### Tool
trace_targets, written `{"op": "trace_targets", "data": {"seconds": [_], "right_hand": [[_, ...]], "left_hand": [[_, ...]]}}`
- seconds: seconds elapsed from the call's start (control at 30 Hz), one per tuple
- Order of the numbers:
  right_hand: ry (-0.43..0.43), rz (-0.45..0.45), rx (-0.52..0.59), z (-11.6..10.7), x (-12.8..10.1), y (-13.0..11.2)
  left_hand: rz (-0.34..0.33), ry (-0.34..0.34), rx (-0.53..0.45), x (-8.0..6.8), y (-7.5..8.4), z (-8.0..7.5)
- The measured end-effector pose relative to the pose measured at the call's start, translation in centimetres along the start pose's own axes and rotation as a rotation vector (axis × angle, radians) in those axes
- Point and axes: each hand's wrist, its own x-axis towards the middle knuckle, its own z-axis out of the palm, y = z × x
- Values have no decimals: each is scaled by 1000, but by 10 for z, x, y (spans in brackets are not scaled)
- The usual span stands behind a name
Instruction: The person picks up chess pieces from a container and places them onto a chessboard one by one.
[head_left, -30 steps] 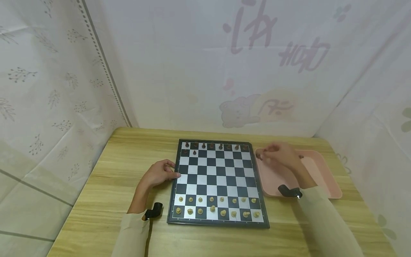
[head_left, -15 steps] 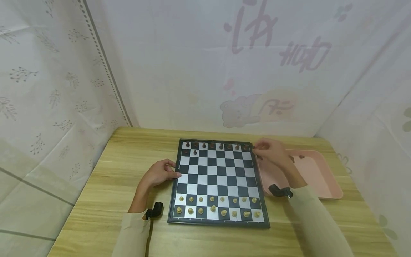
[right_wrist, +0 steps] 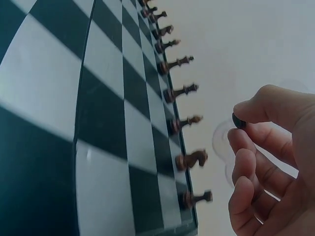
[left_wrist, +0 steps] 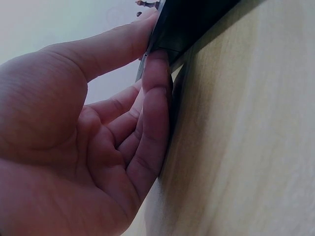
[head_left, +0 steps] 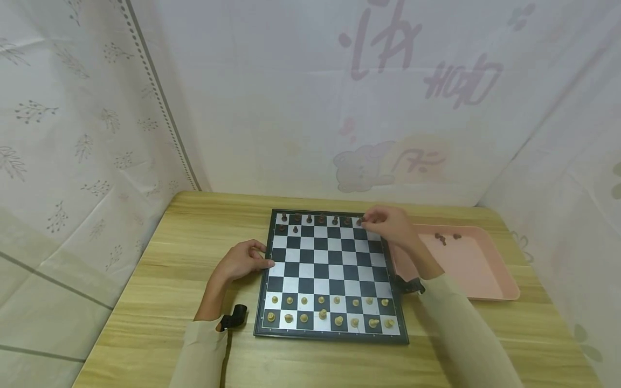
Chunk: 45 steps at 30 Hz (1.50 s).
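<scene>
A black-and-white chessboard [head_left: 320,258] lies on the wooden table. My left hand [head_left: 242,261] holds its left edge; in the left wrist view the thumb is on top and the index finger [left_wrist: 156,105] bends against the edge's side. Over the board's far right corner, my right hand [head_left: 395,226] pinches a small dark chess piece [right_wrist: 238,121] between thumb and fingertips. Only its round base shows. Dark brown pieces, among them a knight [right_wrist: 193,160] and a rook [right_wrist: 197,197], stand along the far row. Two more, including a small pawn [head_left: 295,230], stand before them at the left.
Cream chess pieces [head_left: 322,314] fill the two near rows. Right of the board sits a pink tray [head_left: 477,269], with several dark pieces [head_left: 441,238] lying near its far side. A printed cloth [head_left: 310,108] hangs behind the table [head_left: 194,215].
My right hand has moved left from over the pink tray to the board's far right corner, carrying the dark chess piece. The left hand has stayed at the board's edge.
</scene>
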Motion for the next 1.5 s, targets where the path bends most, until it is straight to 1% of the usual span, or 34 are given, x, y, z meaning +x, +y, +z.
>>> {"op": "trace_targets", "data": {"seconds": [0.1, 0.43, 0.77, 0.93, 1.17, 1.23, 1.4, 1.5], "right_hand": [[-14, 4, -1, 6, 5, -9], [-51, -30, -23, 29, 21, -39], [-96, -40, -37, 48, 27, -65], [-102, -68, -59, 59, 32, -68], [-114, -67, -109, 69, 37, -73], [-111, -79, -120, 72, 38, -73], [-109, -116, -126, 80, 40, -75], [-119, -121, -124, 84, 42, -77]], "left_hand": [[-2, 2, -5, 0, 0, 0], [-9, 5, -11, 0, 1, -1], [-11, 2, -24, 0, 2, 0], [-6, 5, -15, 0, 4, 0], [-8, 6, -13, 0, 3, -1], [-8, 5, -13, 0, 3, -1], [-6, 3, -9, -1, 3, -1], [-4, 2, -8, -1, 3, -2]]}}
